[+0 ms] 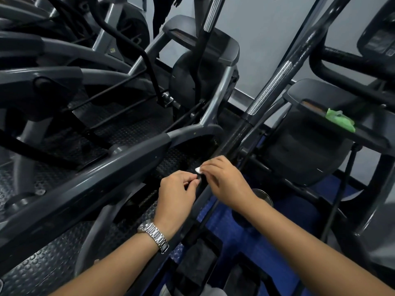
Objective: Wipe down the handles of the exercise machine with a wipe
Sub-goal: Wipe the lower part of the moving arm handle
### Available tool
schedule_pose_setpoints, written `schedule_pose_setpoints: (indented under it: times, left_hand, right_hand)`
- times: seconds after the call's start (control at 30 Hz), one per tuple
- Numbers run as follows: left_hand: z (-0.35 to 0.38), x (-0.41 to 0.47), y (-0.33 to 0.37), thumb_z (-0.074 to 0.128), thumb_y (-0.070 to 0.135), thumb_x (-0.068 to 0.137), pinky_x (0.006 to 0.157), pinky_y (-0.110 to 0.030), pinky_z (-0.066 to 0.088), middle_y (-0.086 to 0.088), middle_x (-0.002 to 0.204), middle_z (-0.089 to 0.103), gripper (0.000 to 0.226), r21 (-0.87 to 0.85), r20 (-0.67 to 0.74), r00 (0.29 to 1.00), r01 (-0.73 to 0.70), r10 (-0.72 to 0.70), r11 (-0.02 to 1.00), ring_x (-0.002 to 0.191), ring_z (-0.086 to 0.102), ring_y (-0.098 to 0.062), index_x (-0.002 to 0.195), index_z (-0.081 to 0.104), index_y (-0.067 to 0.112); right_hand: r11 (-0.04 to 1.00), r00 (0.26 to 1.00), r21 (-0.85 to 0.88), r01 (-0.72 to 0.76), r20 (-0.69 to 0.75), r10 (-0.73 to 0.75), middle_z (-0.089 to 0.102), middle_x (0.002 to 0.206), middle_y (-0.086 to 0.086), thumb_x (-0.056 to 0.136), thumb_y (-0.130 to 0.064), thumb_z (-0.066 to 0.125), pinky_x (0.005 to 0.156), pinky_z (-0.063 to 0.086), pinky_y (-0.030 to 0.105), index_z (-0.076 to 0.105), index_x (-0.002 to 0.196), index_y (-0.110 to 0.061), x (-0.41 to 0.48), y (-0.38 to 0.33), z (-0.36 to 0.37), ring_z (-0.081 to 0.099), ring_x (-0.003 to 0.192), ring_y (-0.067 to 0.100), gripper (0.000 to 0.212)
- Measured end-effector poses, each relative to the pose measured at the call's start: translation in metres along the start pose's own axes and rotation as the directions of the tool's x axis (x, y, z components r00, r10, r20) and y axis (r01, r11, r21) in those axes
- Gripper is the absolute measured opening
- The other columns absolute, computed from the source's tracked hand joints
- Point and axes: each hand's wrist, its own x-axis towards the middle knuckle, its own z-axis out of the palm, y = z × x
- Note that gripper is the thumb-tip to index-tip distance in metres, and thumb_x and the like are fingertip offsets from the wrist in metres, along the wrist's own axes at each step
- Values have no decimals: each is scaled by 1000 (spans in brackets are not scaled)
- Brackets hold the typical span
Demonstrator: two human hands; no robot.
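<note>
Right hand pinching wipe, left hand near (curled)

wipe mostly hidden under right hand, console cut by edge

Studded black floor mat, blue flooring, grey wall, crumpled green packet.

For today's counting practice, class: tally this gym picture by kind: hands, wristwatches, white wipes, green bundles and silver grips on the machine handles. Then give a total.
hands: 2, left hand and right hand
wristwatch: 1
white wipe: 1
green bundle: 1
silver grips: 2
total: 7
</note>
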Motion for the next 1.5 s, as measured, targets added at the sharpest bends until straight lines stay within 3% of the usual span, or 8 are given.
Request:
schedule_pose_setpoints:
  times: [0.3,0.5,0.6,0.8,0.97,1.2,1.37,1.5]
  left_hand:
    - [-1,0,2,69,14,84,78,-11,50,13,89,67,11,-17,-1,1000,16,-16,1000,81,63,4,93,75,15]
    - [-1,0,1,69,13,84,79,-11,50,10,90,68,11,-7,-3,1000,17,-17,1000,83,63,2,93,75,13]
    - [-1,0,1,69,13,84,78,-11,50,11,89,68,11,-6,-5,1000,13,-13,1000,82,63,3,93,75,13]
    - [-1,1,2,68,12,84,77,-5,47,12,89,66,12,-7,-4,1000,26,-26,1000,82,62,5,94,75,12]
    - [-1,0,4,69,11,83,74,-1,43,15,86,64,11,-23,-3,1000,29,-29,999,81,60,8,93,75,11]
    - [-1,1,3,68,11,84,75,-2,44,13,88,66,11,-26,1,1000,27,-27,999,81,61,7,92,75,11]
    - [-2,1,3,68,11,84,78,-5,47,12,89,67,11,-21,4,1000,19,-19,1000,83,62,5,93,75,11]
    - [-1,2,2,68,11,84,78,-6,48,11,89,67,11,-14,3,1000,21,-21,1000,83,63,4,93,75,11]
  right_hand:
    - [1000,1000,22,2,-4,-2,69,102,2,86,2,60,79,54,34,71,101,-6,-2,3,3,60,97,22,20]
    - [991,994,-100,-92,-73,85,72,96,4,76,9,66,73,57,42,72,92,-8,17,17,0,67,92,26,25]
    - [995,999,-89,-47,-10,47,72,102,3,78,7,64,73,54,42,71,99,-11,5,13,4,68,95,25,29]
    - [971,982,-164,-172,-108,156,72,104,-1,71,13,64,76,44,37,72,96,-15,15,27,0,67,102,21,38]
    - [983,994,-154,-96,-65,87,72,105,0,67,15,66,73,44,35,71,99,-15,6,19,6,68,99,21,44]
    - [979,965,-141,-146,-239,109,74,101,3,66,19,66,78,48,32,73,93,-10,15,32,4,66,107,20,41]
    - [987,956,-157,-33,-292,-14,74,101,1,73,12,63,66,53,28,75,96,-12,-4,28,4,64,97,8,35]
    - [987,931,-117,-105,-360,57,73,106,-1,70,19,64,76,49,26,76,98,-12,1,48,3,65,106,12,43]
